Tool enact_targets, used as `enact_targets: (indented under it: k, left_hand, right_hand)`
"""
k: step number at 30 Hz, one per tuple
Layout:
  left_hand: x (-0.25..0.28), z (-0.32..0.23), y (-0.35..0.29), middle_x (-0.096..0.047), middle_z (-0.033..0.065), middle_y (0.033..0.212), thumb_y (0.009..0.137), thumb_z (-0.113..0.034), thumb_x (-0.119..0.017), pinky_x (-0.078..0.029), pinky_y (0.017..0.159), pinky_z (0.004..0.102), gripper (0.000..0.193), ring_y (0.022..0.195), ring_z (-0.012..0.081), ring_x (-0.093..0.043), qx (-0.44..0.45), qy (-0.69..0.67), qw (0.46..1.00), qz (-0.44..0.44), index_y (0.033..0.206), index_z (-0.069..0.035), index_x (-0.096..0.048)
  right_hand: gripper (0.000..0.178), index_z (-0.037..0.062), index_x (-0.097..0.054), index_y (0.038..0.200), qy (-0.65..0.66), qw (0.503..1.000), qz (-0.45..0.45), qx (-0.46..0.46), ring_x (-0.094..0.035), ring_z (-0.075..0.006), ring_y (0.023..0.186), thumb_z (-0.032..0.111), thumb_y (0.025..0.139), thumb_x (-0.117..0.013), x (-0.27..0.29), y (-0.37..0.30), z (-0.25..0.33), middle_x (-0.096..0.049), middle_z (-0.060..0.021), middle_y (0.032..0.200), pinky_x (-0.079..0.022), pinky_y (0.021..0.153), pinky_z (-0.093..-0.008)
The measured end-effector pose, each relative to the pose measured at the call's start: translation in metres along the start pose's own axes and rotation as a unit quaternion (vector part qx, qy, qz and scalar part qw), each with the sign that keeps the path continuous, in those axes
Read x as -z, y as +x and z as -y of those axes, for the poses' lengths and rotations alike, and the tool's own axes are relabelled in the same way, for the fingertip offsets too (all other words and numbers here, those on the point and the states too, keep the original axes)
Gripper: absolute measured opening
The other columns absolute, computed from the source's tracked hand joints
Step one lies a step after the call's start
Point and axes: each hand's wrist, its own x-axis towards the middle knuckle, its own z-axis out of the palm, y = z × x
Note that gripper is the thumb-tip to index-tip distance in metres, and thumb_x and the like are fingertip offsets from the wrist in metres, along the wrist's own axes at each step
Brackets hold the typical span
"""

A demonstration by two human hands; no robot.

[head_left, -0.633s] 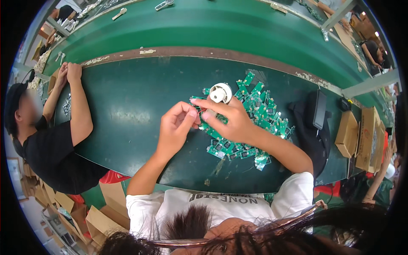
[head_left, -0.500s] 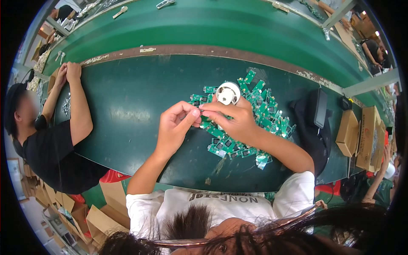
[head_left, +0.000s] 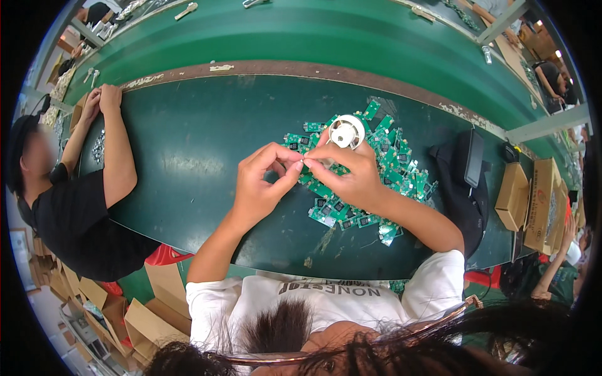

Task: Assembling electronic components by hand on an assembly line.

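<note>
My left hand [head_left: 258, 180] is closed in a pinch, thumb against forefinger. Its fingertips meet those of my right hand [head_left: 352, 172] around a tiny pale bit [head_left: 302, 161], too small to name. The right thumb and forefinger pinch as well, while the other fingers of that hand keep hold of a white round part [head_left: 347, 130] with an open, spoked rim and a hub, like a small fan housing. Under and beside my right hand lies a loose heap of green circuit boards [head_left: 401, 164], partly hidden by the hand.
The dark green tabletop [head_left: 194, 156] spreads to the left, where a person in black [head_left: 75, 213] sits with both hands together. A black bag [head_left: 461, 194] with a dark box-like device [head_left: 473, 160] lies right of the boards. Cardboard boxes [head_left: 513, 197] stand beyond. A raised ledge [head_left: 282, 67] runs behind.
The white round part has moved slightly up and right and turned a little in my right hand. Both hands' fingertips have shifted slightly right, and a tiny pale bit now shows between them.
</note>
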Motion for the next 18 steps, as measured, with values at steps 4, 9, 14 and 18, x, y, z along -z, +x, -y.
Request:
enact_targets:
  k: [4,9,14,18]
  left_hand:
    - [-0.005,-0.002,0.001,-0.062,0.0044,0.081,0.08,0.002,-0.066,-0.046,0.054,0.0216,0.013,0.067,0.0092,-0.06,-0.04,0.04,0.998,-0.02,0.093,-0.001,-0.062]
    - [-0.006,-0.006,0.0,-0.061,0.0048,0.079,0.079,0.003,-0.065,-0.045,0.052,0.0222,0.014,0.066,0.0107,-0.06,-0.124,0.127,0.984,-0.035,0.091,-0.002,-0.061]
    - [-0.005,-0.006,0.002,-0.062,0.0049,0.079,0.08,0.003,-0.065,-0.045,0.052,0.0225,0.014,0.066,0.0108,-0.06,-0.081,0.153,0.983,-0.055,0.092,-0.002,-0.061]
    - [-0.004,-0.001,0.002,-0.063,0.005,0.081,0.081,0.001,-0.065,-0.045,0.054,0.0223,0.01,0.067,0.0098,-0.06,-0.017,0.087,0.996,-0.03,0.09,-0.002,-0.062]
  right_hand:
    - [0.014,0.0046,-0.068,0.084,0.033,0.999,0.015,-0.033,-0.056,-0.0174,0.08,0.001,0.072,-0.073,0.003,0.003,0.003,-0.058,-0.0066,0.085,-0.044,0.069,-0.0306]
    - [0.011,0.0047,-0.067,0.084,0.049,0.994,0.037,-0.095,-0.054,-0.0169,0.08,0.006,0.075,-0.073,0.004,0.008,0.009,-0.057,-0.0052,0.083,-0.042,0.072,-0.031]
    - [0.007,0.0028,-0.065,0.084,0.095,0.981,0.097,-0.14,-0.053,-0.0152,0.08,0.005,0.079,-0.07,0.006,0.01,0.002,-0.056,-0.004,0.082,-0.041,0.072,-0.0305]
    - [0.007,0.0015,-0.063,0.082,0.158,0.966,0.099,-0.181,-0.052,-0.013,0.08,0.005,0.081,-0.068,0.004,0.007,-0.004,-0.056,-0.0027,0.082,-0.04,0.074,-0.0293]
